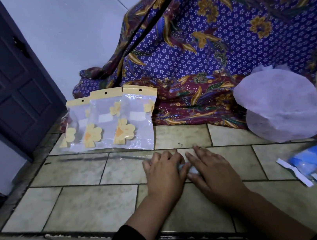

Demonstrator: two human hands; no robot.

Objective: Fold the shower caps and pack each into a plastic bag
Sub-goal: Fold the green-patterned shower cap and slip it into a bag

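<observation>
Shower cap (183, 167) is folded down small and pinned on the tiled table (88, 204) under my hands, with only a white sliver showing between them. Both my left hand (162, 173) and right hand (212, 170) lie flat, grip wide, fingers straight and pressing, curled round nothing. The step looks like the last crease before bagging. To do it well, press the air out toward the open edge and get the bundle narrower than a bag mouth, or it will likely spring open. The plastic bags (112, 122) lean on the patterned cloth (191, 98), ahead to the left. One hand should probably hold the fold while the other fetches a bag. More unfolded caps (279, 106) are stacked well apart on the right.
</observation>
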